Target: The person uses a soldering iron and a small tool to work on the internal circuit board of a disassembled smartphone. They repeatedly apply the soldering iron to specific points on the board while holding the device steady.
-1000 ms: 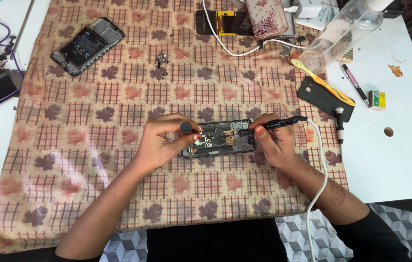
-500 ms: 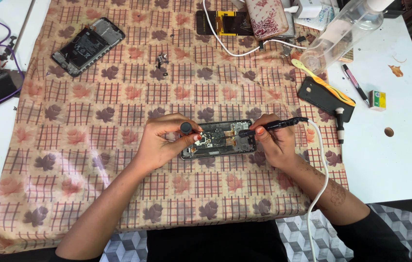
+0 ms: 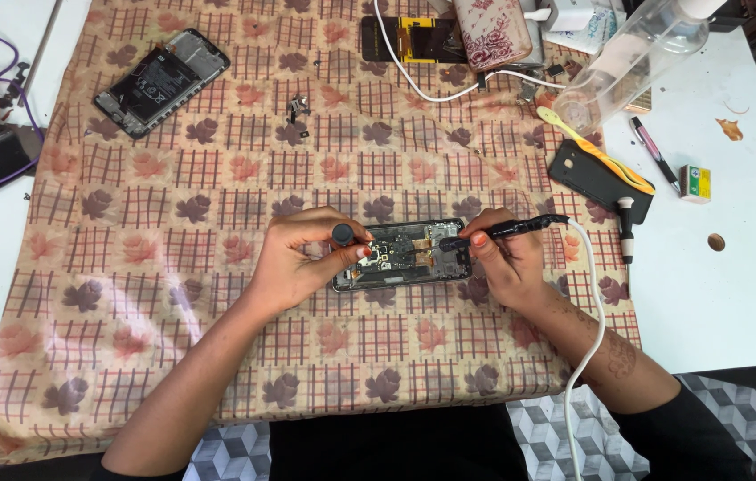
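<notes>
I see the opened black phone with exposed circuit board (image 3: 403,254) lying mid-counter on the leaf-patterned cloth (image 3: 217,223). Left hand (image 3: 302,263) pinches a round-capped black screwdriver (image 3: 343,234); right hand (image 3: 507,263) grips a corded black pen-shaped tool (image 3: 507,230). Risk: a tip slips and scrapes the board.

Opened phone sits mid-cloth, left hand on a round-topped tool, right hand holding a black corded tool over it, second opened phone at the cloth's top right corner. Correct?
Not quite. In the head view the second opened phone lies at the cloth's top left corner. The rest holds: left hand on the round-topped tool, right hand holding the black corded tool over the opened phone.
</notes>
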